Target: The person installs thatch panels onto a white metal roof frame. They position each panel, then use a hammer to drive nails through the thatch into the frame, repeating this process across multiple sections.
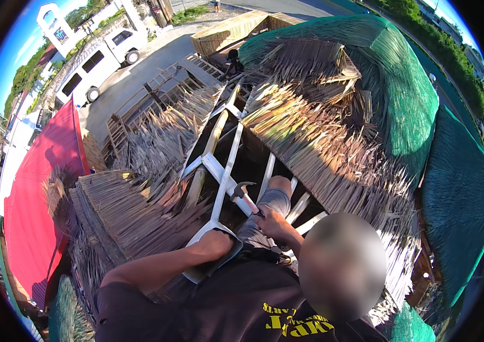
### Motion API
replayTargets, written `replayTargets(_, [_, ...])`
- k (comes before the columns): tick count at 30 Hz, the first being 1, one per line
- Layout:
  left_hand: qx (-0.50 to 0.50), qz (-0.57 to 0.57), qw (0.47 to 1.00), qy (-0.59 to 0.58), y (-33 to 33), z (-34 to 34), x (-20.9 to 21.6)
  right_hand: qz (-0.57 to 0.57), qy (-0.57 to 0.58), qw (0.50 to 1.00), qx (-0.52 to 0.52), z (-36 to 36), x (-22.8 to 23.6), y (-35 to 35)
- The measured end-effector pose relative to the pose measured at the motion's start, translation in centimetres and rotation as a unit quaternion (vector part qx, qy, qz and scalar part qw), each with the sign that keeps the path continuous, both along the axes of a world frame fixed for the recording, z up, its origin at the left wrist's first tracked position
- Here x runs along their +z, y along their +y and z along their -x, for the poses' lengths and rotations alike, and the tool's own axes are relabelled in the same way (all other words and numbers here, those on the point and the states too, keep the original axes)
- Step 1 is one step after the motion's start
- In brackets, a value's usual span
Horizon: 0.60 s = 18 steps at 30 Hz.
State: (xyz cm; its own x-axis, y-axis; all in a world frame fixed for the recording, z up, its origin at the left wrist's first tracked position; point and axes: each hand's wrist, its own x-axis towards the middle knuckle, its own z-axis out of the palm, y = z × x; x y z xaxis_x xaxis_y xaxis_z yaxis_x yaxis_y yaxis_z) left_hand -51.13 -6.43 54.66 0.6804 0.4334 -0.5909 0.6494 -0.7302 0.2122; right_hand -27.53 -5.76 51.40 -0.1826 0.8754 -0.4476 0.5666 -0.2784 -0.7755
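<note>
My right hand (273, 223) grips a claw hammer (244, 195) by its handle, the metal head tilted up and away over the roof frame. My left hand (213, 244) reaches into a white open container (199, 275) in front of my body. Its fingers are hidden inside, and so is whatever they touch. Just beyond my hands, white-painted beams (227, 165) cross over a dark opening in the roof. A round bamboo pole (214, 135) runs lengthwise among them. My bare knee (280, 183) shows beside the hammer.
Layered dry thatch slopes away on the left (133, 199) and right (322, 137) of the opening. Green netting (401, 91) covers roofs on the far right. A red canopy (45, 188) stands at left. Below lie wooden frames (156, 94) and a white van (90, 68).
</note>
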Motion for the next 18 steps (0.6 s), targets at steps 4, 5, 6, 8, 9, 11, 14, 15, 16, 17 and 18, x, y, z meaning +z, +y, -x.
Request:
replayTargets(4, [0.021,-0.048,0.998,0.022,-1.4,1.2,-2.9,0.005,-0.013,0.999,0.039,1.3,0.3,-1.5])
replayTargets(5, [0.008,-0.041,0.998,0.047,-1.3,1.2,-2.8,-0.006,-0.004,0.998,0.058,1.3,0.6,-1.7])
replayTargets(6, [0.013,-0.026,0.999,0.045,-1.3,1.1,-2.5,-0.004,-0.004,0.997,0.073,1.3,0.8,-1.8])
replayTargets(8, [0.027,-0.008,0.997,0.067,-1.3,0.7,-1.3,-0.004,-0.013,0.997,0.080,1.1,1.5,-2.0])
replayTargets(9, [0.036,-0.004,0.997,0.063,-1.4,0.4,-0.6,-0.006,-0.022,0.997,0.073,1.1,1.7,-2.0])
replayTargets(11, [0.059,-0.002,0.996,0.066,-1.8,0.0,0.8,-0.009,-0.024,0.998,0.056,0.9,2.1,-2.1])
replayTargets(14, [0.081,-0.006,0.996,0.033,-1.6,-0.2,1.9,-0.027,-0.010,0.999,0.022,0.7,2.0,-2.2])
replayTargets(15, [0.090,0.013,0.996,0.017,-1.4,-0.1,2.1,-0.039,-0.008,0.999,0.021,0.6,1.9,-2.2])
replayTargets(16, [0.100,0.028,0.995,0.009,-1.2,0.0,2.3,-0.049,-0.007,0.999,0.015,0.5,1.7,-2.2])
replayTargets(17, [0.110,0.044,0.993,0.002,-0.8,0.2,2.4,-0.052,-0.014,0.999,0.003,0.4,1.6,-2.2])
replayTargets(18, [0.096,0.057,0.993,-0.043,-0.5,0.3,2.6,-0.060,0.003,0.998,-0.005,0.3,1.6,-2.2])
